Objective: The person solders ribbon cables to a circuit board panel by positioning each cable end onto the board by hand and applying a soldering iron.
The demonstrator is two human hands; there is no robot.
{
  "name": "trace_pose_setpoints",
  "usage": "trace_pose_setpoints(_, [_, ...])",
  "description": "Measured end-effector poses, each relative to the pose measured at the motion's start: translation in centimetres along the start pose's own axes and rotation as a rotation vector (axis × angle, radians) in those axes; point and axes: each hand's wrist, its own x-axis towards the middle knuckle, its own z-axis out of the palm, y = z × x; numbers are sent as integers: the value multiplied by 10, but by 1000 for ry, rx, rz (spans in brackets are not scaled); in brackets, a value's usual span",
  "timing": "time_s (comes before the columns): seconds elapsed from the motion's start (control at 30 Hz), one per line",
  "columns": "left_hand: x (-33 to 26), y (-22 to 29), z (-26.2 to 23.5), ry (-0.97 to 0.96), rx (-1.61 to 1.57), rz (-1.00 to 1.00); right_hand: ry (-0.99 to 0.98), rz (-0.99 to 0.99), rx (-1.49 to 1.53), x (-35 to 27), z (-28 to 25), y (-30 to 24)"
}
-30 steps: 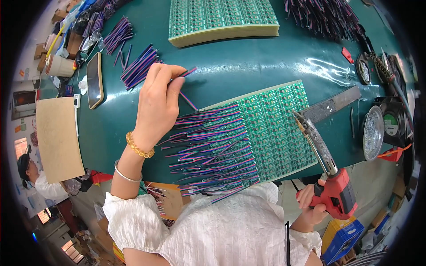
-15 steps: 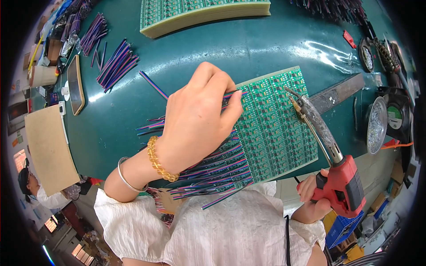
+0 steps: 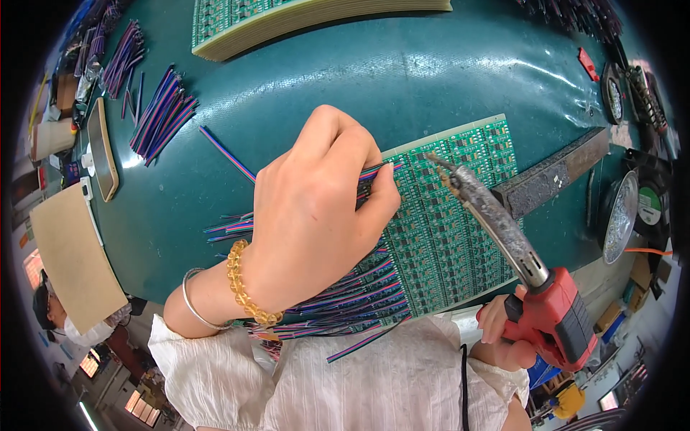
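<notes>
My left hand (image 3: 316, 208) pinches a ribbon wire (image 3: 372, 172) of several colours, its end against the left side of a green circuit board panel (image 3: 460, 215). Below that hand, several ribbon wires (image 3: 359, 287) run along the same side of the panel, their ends at its edge. My right hand (image 3: 512, 334) grips the red handle of a soldering gun (image 3: 557, 316). The gun's dark tip hangs over the upper part of the panel, a short way right of the pinched wire. My left fingers hide part of that wire.
A thick stack of circuit board panels (image 3: 323, 25) stands at the far side. Bundles of wires (image 3: 164, 118) and a phone (image 3: 103, 151) lie at the left. A dark metal bar (image 3: 557, 172) touches the panel's right side; a round metal dish (image 3: 620, 219) stands beyond it.
The soldering gun's tip has moved left across the panel, closer to my left fingers. My left hand still pinches the wire at the panel's edge. The whole view has shifted slightly.
</notes>
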Motion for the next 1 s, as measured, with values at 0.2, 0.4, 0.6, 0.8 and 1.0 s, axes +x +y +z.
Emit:
trace_pose_setpoints(0.2, [1, 2, 3, 46, -2, 28, -302, -29, 0, 2, -37, 12])
trace_pose_setpoints(0.4, [0, 0, 4, 61, 12, 34, -195, 273, -8, -1, -30, -11])
trace_pose_setpoints(0.6, [1, -1, 6, 73, 28, 49, -116, 129, -21, -11, -28, -2])
trace_pose_setpoints(0.8, [1, -1, 3, 67, 8, 49, -155, 19, -178, -24, -43, -4])
trace_pose_setpoints(1.0, [2, -2, 2, 49, -12, 46, -268, 58, -222, -4, -32, -6])
